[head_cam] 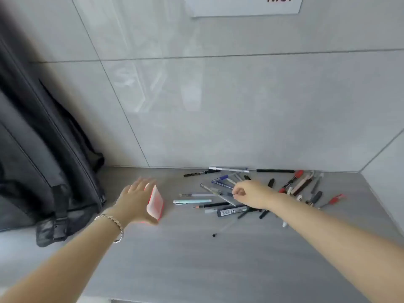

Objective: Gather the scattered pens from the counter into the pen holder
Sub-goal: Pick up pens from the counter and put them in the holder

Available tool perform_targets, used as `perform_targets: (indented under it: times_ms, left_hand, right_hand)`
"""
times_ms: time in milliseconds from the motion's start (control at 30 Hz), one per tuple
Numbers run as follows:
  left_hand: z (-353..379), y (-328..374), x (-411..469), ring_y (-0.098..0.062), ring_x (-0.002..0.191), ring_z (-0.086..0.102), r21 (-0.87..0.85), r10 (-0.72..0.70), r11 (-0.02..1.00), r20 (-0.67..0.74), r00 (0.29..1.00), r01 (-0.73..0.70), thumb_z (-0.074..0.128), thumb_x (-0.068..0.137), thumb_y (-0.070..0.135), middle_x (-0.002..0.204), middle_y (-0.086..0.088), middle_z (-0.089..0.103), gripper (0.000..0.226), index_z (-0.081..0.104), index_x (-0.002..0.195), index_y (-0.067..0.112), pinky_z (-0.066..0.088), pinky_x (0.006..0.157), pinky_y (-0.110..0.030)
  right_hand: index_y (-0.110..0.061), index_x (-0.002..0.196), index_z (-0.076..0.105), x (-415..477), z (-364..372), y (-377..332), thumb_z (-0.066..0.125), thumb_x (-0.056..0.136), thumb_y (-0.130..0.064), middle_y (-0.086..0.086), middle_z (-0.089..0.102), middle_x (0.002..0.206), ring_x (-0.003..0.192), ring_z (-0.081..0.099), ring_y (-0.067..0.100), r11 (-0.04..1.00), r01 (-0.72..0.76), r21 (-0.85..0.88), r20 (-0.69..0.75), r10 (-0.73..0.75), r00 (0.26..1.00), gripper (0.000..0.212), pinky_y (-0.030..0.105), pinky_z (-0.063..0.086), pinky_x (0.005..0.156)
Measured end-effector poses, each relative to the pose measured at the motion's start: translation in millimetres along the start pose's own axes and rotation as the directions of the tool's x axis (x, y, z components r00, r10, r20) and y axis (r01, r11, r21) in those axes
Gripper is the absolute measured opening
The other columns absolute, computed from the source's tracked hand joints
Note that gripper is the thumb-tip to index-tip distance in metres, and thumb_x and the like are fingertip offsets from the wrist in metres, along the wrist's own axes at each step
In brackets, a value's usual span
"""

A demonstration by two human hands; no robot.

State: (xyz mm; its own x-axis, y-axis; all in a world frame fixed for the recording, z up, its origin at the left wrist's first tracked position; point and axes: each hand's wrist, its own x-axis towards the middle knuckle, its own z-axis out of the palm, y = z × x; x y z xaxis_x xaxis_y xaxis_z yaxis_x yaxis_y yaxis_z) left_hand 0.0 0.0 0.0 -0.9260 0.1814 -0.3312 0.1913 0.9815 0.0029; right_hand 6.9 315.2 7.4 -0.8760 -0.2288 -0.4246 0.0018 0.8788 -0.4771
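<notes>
My right hand [249, 194] is curled nearly closed, thumb and forefinger pinched at the end of a clear-barrelled pen [218, 193] that lies slanted in the pile; I cannot tell whether the pen is off the counter [196, 259] or only touched. My left hand [135, 200] is spread wide, fingers straight, palm against the side of the pen holder [155, 203] — a small translucent red-and-white container, tilted, its mouth facing the pile. Whether the hand grips it or only steadies it I cannot tell; the frame is blurred there. A beaded bracelet [113, 224] sits on that wrist.

Positions relative to the holder:
- Just right of it, two pale pens lie parallel — a white one [196, 195] above a light blue one [192, 201].
- Further right, the main heap of pens [251, 193], black, blue and clear, crossing one another under and around the right hand.
- Beyond that heap, red-capped markers [293, 180] near the wall corner.
- Behind the heap, a black marker [201, 172] and a white pen [228, 169] along the tiled wall [218, 106].
- Left of the holder, a dark backpack [43, 171] leaning upright against the wall.
</notes>
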Motion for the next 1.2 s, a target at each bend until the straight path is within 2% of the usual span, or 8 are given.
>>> perform_targets:
  times_ms: [133, 333, 433, 567, 667, 900, 1067, 1200]
  left_hand:
    - [7, -41, 15, -0.021, 0.144, 0.003, -0.021, -0.045, 0.999, 0.076, 0.996, 0.046, 0.076, 0.06, 0.04, 0.156, -0.001, 0.006, 0.115, 0.001, 0.144, 0.021, 0.019, 0.115, -0.041]
    - [21, -64, 30, -0.021, 0.126, 0.041, -0.374, -0.022, 0.927, -0.056, 0.998, 0.0, 0.078, 0.052, 0.028, 0.14, 0.006, 0.035, 0.095, 0.032, 0.135, 0.028, 0.039, 0.101, -0.036]
    - [31, -67, 19, -0.02, 0.123, 0.038, -0.556, -0.088, 0.831, -0.118, 0.989, 0.007, 0.083, 0.051, 0.025, 0.132, 0.003, 0.039, 0.09, 0.04, 0.13, 0.027, 0.034, 0.099, -0.028]
    - [42, -74, -2, -0.012, 0.116, 0.038, -0.714, -0.157, 0.7, -0.134, 0.978, 0.015, 0.085, 0.053, 0.022, 0.129, 0.008, 0.033, 0.092, 0.038, 0.132, 0.027, 0.032, 0.092, -0.023]
    - [51, -81, -12, -0.01, 0.116, 0.038, -0.749, -0.171, 0.661, -0.109, 0.979, 0.032, 0.086, 0.052, 0.019, 0.122, 0.013, 0.03, 0.093, 0.039, 0.132, 0.026, 0.031, 0.093, -0.021]
    - [53, -88, -9, -0.015, 0.123, 0.035, -0.758, -0.181, 0.652, -0.147, 0.973, 0.007, 0.087, 0.051, 0.02, 0.121, 0.016, 0.03, 0.093, 0.041, 0.132, 0.024, 0.029, 0.094, -0.022]
    - [51, -89, -3, -0.018, 0.122, 0.038, -0.754, -0.16, 0.656, -0.166, 0.973, -0.021, 0.086, 0.052, 0.021, 0.122, 0.016, 0.03, 0.091, 0.042, 0.131, 0.023, 0.032, 0.091, -0.023]
    - [51, -88, -6, -0.018, 0.122, 0.037, -0.742, -0.153, 0.669, -0.19, 0.97, -0.04, 0.085, 0.053, 0.021, 0.122, 0.018, 0.029, 0.091, 0.04, 0.132, 0.024, 0.032, 0.09, -0.023]
  right_hand:
    - [-0.015, 0.112, 0.062, 24, 20, -4, 0.051, 0.093, -0.022, 0.003, 0.065, 0.118, 0.107, 0.059, 0.019, 0.998, -0.063, 0.007, 0.021, 0.062, 0.998, 0.023, 0.031, 0.047, 0.093]
    - [-0.014, 0.11, 0.059, 73, 52, -25, 0.051, 0.092, -0.019, 0.006, 0.059, 0.114, 0.105, 0.058, 0.026, 0.987, -0.072, -0.141, -0.077, 0.062, 0.995, 0.021, 0.032, 0.046, 0.081]
    - [-0.009, 0.098, 0.056, 98, 66, -45, 0.05, 0.091, -0.013, 0.011, 0.057, 0.103, 0.1, 0.057, 0.031, 0.941, -0.141, -0.308, -0.182, 0.087, 0.979, 0.01, 0.031, 0.038, 0.067]
    - [-0.003, 0.116, 0.048, 119, 81, -49, 0.051, 0.086, 0.003, 0.015, 0.056, 0.115, 0.105, 0.054, 0.032, 0.885, -0.274, -0.375, -0.174, 0.223, 0.959, 0.031, 0.035, 0.042, 0.069]
    - [-0.004, 0.116, 0.048, 125, 88, -44, 0.048, 0.082, 0.011, 0.016, 0.057, 0.115, 0.105, 0.053, 0.031, 0.889, -0.279, -0.363, -0.182, 0.226, 0.957, 0.037, 0.035, 0.043, 0.068]
    - [-0.002, 0.122, 0.048, 142, 100, -82, 0.045, 0.091, -0.003, 0.016, 0.051, 0.122, 0.114, 0.044, 0.03, 0.968, -0.066, -0.24, -0.144, 0.032, 0.989, 0.031, 0.04, 0.044, 0.09]
    - [-0.001, 0.109, 0.053, 159, 120, -103, 0.045, 0.097, -0.022, 0.015, 0.054, 0.115, 0.112, 0.046, 0.03, 0.95, 0.094, -0.297, 0.015, -0.093, 0.996, 0.026, 0.039, 0.043, 0.087]
    - [-0.003, 0.118, 0.051, 159, 132, -97, 0.048, 0.096, -0.023, 0.015, 0.051, 0.12, 0.115, 0.045, 0.029, 0.923, 0.191, -0.333, 0.053, -0.184, 0.981, 0.03, 0.039, 0.044, 0.091]
